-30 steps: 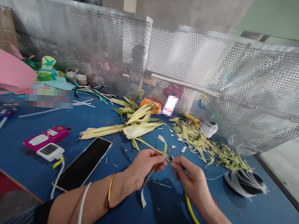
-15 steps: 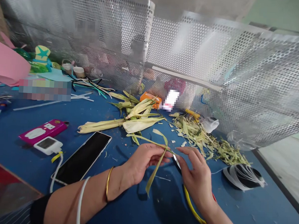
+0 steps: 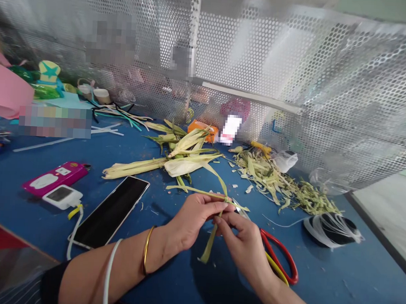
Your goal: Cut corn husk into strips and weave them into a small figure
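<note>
My left hand [image 3: 194,219] is closed, pinching strips of corn husk [image 3: 197,191] that cross at a small knot. Strip ends stick out to the left, up, right and down from its fingertips. Close beside it, my right hand [image 3: 241,238] is also closed, with thumb and fingertips on the husk strip that hangs down. Scissors with a red and a yellow handle [image 3: 281,251] lie beneath my right hand, mostly covered by it; a blade shows past the knuckles. Behind the hands is a pile of pale corn husks [image 3: 185,164].
A dark phone [image 3: 113,211] and a magenta pack with a white device [image 3: 63,194] lie left. Husk scraps [image 3: 266,173] spread at the right, near a spool of clear line [image 3: 331,229]. A perforated metal screen [image 3: 242,59] stands along the back of the blue table [image 3: 318,285].
My right hand has moved left and down from the strip's right end to the hanging strip. More of the scissors' red handle shows. The view has shifted slightly.
</note>
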`<state>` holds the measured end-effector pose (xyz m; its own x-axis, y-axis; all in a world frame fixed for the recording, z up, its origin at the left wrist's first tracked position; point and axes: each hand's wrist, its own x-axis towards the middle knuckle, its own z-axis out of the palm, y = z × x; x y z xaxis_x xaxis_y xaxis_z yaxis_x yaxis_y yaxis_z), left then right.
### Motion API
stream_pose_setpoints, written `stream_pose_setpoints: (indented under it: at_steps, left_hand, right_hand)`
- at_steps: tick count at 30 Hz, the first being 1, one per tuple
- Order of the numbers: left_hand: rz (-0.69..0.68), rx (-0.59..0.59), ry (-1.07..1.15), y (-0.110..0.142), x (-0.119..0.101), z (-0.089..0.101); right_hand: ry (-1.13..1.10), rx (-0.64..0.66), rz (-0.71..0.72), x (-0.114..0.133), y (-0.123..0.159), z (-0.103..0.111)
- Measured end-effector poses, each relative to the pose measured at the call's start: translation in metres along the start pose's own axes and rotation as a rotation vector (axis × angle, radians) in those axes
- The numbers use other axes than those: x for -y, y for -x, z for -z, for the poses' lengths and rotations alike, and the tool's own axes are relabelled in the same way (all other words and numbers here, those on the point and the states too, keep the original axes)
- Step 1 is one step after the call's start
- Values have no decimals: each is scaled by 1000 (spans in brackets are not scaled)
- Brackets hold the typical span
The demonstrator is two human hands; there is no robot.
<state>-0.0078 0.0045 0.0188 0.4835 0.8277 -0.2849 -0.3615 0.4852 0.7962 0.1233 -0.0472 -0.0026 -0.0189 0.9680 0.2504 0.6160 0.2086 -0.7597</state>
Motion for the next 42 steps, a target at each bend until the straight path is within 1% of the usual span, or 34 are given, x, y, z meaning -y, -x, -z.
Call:
stream_pose_setpoints:
  at_steps: [3,7,11,15,23,26,32,37,38,40,42]
  left_hand:
    - [4,6,16,0,0,1]
    - [15,44,31,-2,0,4]
    - [11,71,55,-2,2,5]
    - [30,57,86,-2,3,5]
    - [35,54,84,-2,1,4]
    - [17,62,80,-2,2,5]
    - [28,15,76,-1,2,5]
    - [41,-6,85,-1,-2,4]
    - [42,-14,89,-1,-2,4]
    - [49,-37,89,-1,-3,4]
    - [54,-66,73,-1,-4,3]
  right_hand:
    - [19,12,62,1,-1,4]
    - [29,35,133,4,-3,11]
    - [37,58,190,5,-4,14]
    - [71,92,257,3,-4,15]
    - [160,68,246,3,0,13]
    - [180,59,279,2,-1,14]
    - [224,98,326,0,-4,16]
    - [223,36,311,2,0,15]
    - [206,-2,303,1,0,16]
    - [191,-136,280,0,0,22]
    - [235,-254,257,-3,-3,28]
